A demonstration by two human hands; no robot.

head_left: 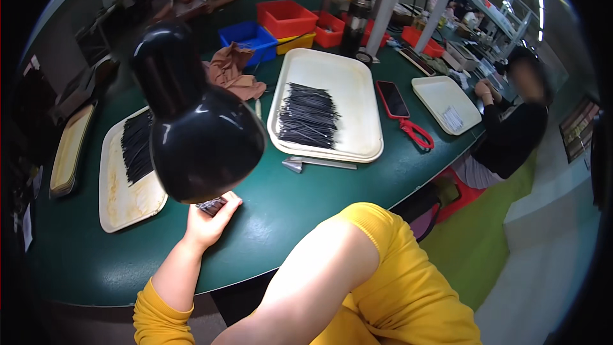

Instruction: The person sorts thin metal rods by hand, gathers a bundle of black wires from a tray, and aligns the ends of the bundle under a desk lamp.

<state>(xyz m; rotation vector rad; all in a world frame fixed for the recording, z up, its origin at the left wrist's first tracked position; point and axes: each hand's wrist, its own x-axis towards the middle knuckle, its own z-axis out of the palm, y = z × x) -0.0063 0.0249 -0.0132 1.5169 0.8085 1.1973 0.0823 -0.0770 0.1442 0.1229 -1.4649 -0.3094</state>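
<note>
Green tabletop (268,230) with a curved near edge, seen from above in a workroom. We extend our left forearm (177,269) up from the lower edge of the view, leaning slightly right. Our left hand (205,226) is closed around a small dark bundle (211,206), thumb to its right, fingers partly hidden by the black lamp (207,144). Our right arm bends sharply at the elbow, its bare forearm (322,268) slanting down-left to the lower edge; we cannot tell what the right hand does, as it lies outside the view. The bundle sits within our left grip, just under the lamp shade, which covers much of it, so we cannot tell its long axis or direction. On the left tray (131,207) and the centre tray (357,115), 2 piles of black strips (308,115) lie; the centre strips run mostly left to right. Green surface spans from our left hand rightward to the elbow, and forward to a metal tool (322,164) beside the centre tray's near rim.
</note>
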